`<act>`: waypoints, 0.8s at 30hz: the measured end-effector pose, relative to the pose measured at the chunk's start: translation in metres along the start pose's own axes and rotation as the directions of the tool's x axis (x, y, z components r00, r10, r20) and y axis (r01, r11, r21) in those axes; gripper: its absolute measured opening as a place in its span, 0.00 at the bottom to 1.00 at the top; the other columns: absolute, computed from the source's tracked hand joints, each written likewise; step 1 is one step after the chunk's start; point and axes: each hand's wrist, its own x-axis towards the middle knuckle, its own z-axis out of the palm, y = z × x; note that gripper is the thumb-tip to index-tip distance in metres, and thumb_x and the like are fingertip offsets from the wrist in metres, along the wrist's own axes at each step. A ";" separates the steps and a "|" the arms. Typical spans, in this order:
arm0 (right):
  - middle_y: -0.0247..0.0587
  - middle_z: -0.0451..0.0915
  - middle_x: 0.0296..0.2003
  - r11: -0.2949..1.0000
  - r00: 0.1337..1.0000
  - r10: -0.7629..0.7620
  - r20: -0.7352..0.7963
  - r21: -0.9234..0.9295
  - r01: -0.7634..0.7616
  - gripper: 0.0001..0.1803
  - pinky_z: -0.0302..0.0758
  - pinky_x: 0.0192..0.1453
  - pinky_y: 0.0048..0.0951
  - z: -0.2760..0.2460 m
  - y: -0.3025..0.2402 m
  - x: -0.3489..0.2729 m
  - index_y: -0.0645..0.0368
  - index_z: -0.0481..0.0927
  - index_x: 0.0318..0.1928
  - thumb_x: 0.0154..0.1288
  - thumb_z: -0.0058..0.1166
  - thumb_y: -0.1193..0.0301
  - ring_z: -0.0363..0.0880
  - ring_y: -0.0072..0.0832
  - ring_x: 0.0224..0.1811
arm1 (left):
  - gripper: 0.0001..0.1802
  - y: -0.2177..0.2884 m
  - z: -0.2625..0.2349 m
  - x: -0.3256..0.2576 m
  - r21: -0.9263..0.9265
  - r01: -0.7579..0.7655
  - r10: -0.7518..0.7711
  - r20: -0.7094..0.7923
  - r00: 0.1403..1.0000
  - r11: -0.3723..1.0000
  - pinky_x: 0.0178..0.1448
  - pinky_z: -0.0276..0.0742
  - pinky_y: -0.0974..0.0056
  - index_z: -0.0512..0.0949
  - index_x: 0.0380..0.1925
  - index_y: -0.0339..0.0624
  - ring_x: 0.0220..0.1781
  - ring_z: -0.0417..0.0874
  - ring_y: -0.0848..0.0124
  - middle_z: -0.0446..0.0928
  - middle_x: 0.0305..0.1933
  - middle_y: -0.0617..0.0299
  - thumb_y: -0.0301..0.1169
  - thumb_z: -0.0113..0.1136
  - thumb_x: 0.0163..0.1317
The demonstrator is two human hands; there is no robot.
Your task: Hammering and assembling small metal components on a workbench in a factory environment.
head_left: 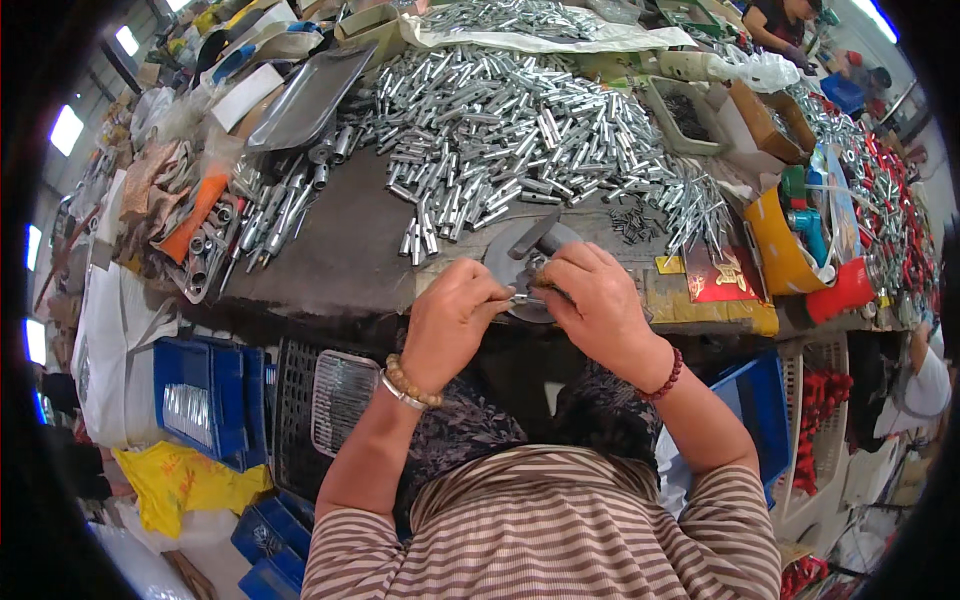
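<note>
My left hand is closed in a pinch at the table's front edge, on a small shiny metal piece. Facing it, my right hand is closed too, its fingertips near the piece's other end; what they grip is mostly hidden. Just beyond my fingers, a hammer head rests over a round grey metal disc. A large heap of silvery metal tubes spreads behind it. Right of the disc are a small pile of short dark pins and a bunch of thin metal rods.
A red card lies at the table's right front, beside a yellow cut-open container. At left are an orange-handled tool and a metal tray. Blue bins stand below. Another person is at the far right.
</note>
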 end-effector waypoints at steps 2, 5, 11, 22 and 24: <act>0.42 0.76 0.38 0.999 0.999 -0.043 -0.018 0.001 0.043 0.08 0.74 0.48 0.44 0.007 0.000 0.001 0.58 0.80 0.38 0.60 0.65 0.75 0.77 0.45 0.44 | 0.07 0.000 0.001 0.000 0.032 -0.027 0.027 -0.009 1.000 0.999 0.45 0.78 0.62 0.86 0.39 0.38 0.39 0.82 0.64 0.78 0.39 0.59 0.24 0.71 0.60; 0.42 0.75 0.38 0.999 0.999 -0.025 0.047 -0.039 0.027 0.07 0.74 0.50 0.44 0.005 -0.004 0.003 0.58 0.80 0.39 0.61 0.65 0.76 0.77 0.45 0.45 | 0.07 -0.002 0.001 -0.002 0.037 -0.024 0.025 -0.014 1.000 0.999 0.45 0.78 0.63 0.86 0.38 0.39 0.39 0.82 0.64 0.79 0.39 0.60 0.23 0.71 0.60; 0.40 0.75 0.39 0.994 0.994 -0.067 0.086 -0.080 0.074 0.08 0.74 0.51 0.44 0.003 -0.008 0.006 0.58 0.80 0.40 0.60 0.64 0.76 0.77 0.44 0.46 | 0.05 0.002 0.000 0.000 0.034 -0.020 0.021 -0.024 0.999 0.999 0.45 0.78 0.54 0.84 0.35 0.41 0.41 0.83 0.55 0.78 0.38 0.58 0.25 0.70 0.59; 0.38 0.75 0.38 0.945 0.988 -0.078 0.135 -0.306 0.117 0.10 0.75 0.52 0.41 0.003 -0.018 0.000 0.55 0.81 0.41 0.57 0.64 0.71 0.78 0.39 0.47 | 0.04 0.001 0.003 0.001 0.003 -0.027 0.027 -0.036 0.999 1.000 0.44 0.78 0.55 0.84 0.35 0.40 0.40 0.83 0.56 0.79 0.38 0.58 0.23 0.68 0.60; 0.38 0.76 0.38 0.954 0.993 -0.064 0.100 -0.285 0.090 0.11 0.75 0.52 0.41 -0.005 -0.016 -0.001 0.56 0.81 0.41 0.57 0.65 0.71 0.78 0.39 0.48 | 0.04 0.000 0.002 0.000 -0.024 0.006 -0.007 -0.030 1.000 1.000 0.43 0.78 0.55 0.84 0.35 0.40 0.40 0.83 0.56 0.79 0.38 0.58 0.23 0.69 0.60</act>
